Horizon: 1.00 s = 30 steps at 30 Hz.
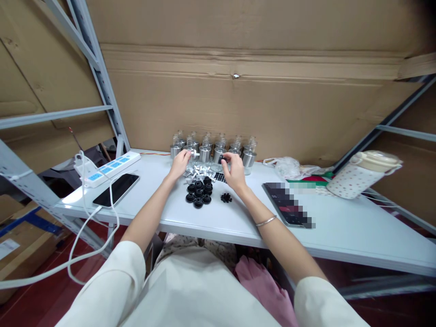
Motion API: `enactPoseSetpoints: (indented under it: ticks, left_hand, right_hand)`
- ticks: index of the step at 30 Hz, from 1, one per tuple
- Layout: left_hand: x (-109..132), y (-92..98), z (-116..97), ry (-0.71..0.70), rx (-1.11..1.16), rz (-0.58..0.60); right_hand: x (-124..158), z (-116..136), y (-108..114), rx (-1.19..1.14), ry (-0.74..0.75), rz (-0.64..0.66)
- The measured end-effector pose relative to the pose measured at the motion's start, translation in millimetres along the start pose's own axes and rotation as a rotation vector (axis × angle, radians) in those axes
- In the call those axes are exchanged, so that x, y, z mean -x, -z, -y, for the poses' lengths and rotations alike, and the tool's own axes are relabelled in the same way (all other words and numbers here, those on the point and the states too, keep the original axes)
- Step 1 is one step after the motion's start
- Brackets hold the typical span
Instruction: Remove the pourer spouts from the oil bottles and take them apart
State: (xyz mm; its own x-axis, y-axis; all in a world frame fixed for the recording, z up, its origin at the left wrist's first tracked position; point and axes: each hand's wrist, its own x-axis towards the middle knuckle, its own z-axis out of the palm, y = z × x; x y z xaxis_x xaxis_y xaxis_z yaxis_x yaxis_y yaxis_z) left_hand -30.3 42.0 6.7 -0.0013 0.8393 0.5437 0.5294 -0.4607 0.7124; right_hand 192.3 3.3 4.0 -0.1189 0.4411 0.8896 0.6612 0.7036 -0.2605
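My left hand [180, 164] is closed on a small white part [195, 153], in front of the glass bottles with silver bands [205, 153]. My right hand [234, 170] pinches a small black part [221, 159] near the bottles. Between my hands lies a pile of white and silver parts [200, 173], with a row of small black pieces [220, 176] just right of it. Nearer me on the white table [170, 208] sit several round black caps [198, 191] and a little heap of tiny black pieces [226, 197].
A power strip [114, 169] and a phone [117, 190] with a white cable are on the left. At the right are a dark tablet-like device [286, 204], a clear plastic bag [289, 168] and a dotted jug [363, 175]. Cardboard [238, 109] stands behind the bottles.
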Motion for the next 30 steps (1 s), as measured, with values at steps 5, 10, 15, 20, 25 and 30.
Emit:
enactPoseSetpoints:
  ticks: [5,10,15,20,25,30]
  left_hand:
    - [8,-6.3,4,-0.043,-0.279,0.104]
    - [13,-9.0,4,-0.032,-0.366,0.182]
    - [13,-9.2,7,-0.039,-0.426,0.22]
    - [13,-10.5,13,-0.055,-0.447,0.233]
    - [13,-11.5,15,-0.067,-0.451,0.249]
    - [12,-10.5,14,-0.055,-0.439,0.257]
  right_hand:
    - [1,1,-1,0.022,0.038,0.046]
    - [0,1,-1,0.037,0.054,0.059]
    - [-1,3,1,0.029,0.043,0.087]
    - [-1,4,2,0.021,0.043,0.09]
    - [-1,4,2,0.016,0.051,0.096]
    - [-1,5,2,0.021,0.055,0.101]
